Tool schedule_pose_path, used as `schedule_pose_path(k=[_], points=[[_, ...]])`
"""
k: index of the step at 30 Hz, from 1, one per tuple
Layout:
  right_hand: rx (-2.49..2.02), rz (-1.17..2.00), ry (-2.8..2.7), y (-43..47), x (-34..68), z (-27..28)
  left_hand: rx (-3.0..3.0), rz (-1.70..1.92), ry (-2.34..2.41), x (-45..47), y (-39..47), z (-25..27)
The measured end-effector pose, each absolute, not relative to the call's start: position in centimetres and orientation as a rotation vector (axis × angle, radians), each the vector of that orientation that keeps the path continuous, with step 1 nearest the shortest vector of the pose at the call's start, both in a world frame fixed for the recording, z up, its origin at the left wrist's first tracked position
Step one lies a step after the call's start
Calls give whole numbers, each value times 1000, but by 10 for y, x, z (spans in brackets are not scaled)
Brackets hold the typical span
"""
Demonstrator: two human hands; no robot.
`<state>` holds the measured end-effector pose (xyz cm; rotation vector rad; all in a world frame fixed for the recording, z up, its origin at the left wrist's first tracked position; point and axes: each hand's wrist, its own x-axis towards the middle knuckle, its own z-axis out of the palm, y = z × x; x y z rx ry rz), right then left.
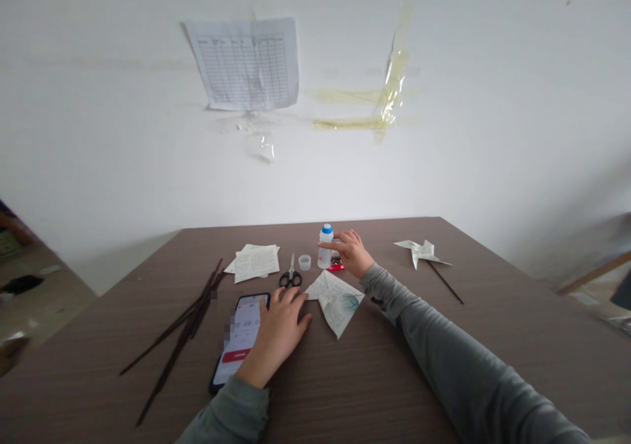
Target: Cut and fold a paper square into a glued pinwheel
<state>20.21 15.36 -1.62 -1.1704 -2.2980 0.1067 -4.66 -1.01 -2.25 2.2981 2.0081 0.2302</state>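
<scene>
My left hand (pixel 282 322) lies palm down with its fingers spread, over the right edge of a phone (pixel 241 332) and beside a partly folded paper pinwheel sheet (pixel 338 302) with printed text and a bluish-green patch. My right hand (pixel 352 253) is at a white glue bottle (pixel 325 254) with a blue cap, which stands upright. One of its digits stretches across the front of the bottle; the other fingers are to the right of it, apart. Whether they touch the bottle is unclear. A small red item (pixel 336 267) shows partly below my right hand.
Black-handled scissors (pixel 290 277) and a small clear cup (pixel 304 262) stand behind my left hand. Paper squares (pixel 256 263) are stacked at back left, dark thin sticks (pixel 190 322) lie at left. A pinwheel on a stick (pixel 422 253) rests at right. A wall borders the table (pixel 394 378).
</scene>
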Motion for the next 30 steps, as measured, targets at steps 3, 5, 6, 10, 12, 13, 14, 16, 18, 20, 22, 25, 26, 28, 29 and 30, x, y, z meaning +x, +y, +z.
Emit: schedule_pose_path(k=[3, 5, 6, 10, 12, 13, 14, 16, 18, 20, 22, 25, 26, 28, 29, 30], points=[[-1139, 95, -2189, 151, 218, -26, 2289, 211, 1983, -45, -11, -19], [-1129, 91, -2108, 147, 230, -34, 2278, 207, 1970, -44, -11, -18], [-1119, 97, -2075, 144, 237, -39, 2271, 204, 1968, -44, -11, -19], [-1131, 124, -1973, 128, 259, -55, 2258, 211, 1981, -43, -9, -22], [-1162, 169, -1892, 120, 265, -60, 2259, 215, 1992, -41, -9, -23], [-1179, 193, -1854, 117, 266, -62, 2259, 215, 1997, -41, -9, -24], [-1194, 212, -1822, 115, 265, -64, 2258, 212, 2001, -40, -10, -24], [-1204, 239, -1783, 112, 261, -67, 2260, 207, 2002, -38, -10, -24], [-1183, 255, -1764, 113, 253, -71, 2274, 217, 1988, -37, -10, -23], [-1146, 272, -1753, 115, 246, -75, 2295, 236, 1972, -37, -10, -23], [-1113, 290, -1780, 117, 240, -78, 2315, 256, 1959, -37, -9, -24], [-1098, 307, -1876, 118, 233, -81, 2332, 268, 1947, -37, -7, -26], [-1106, 303, -1906, 118, 231, -81, 2334, 269, 1943, -36, -7, -26], [-1132, 283, -1954, 116, 227, -82, 2328, 264, 1933, -35, -6, -25], [-1146, 275, -1977, 114, 225, -82, 2320, 258, 1927, -34, -6, -24], [-1159, 272, -2001, 113, 222, -83, 2311, 248, 1921, -33, -6, -23]])
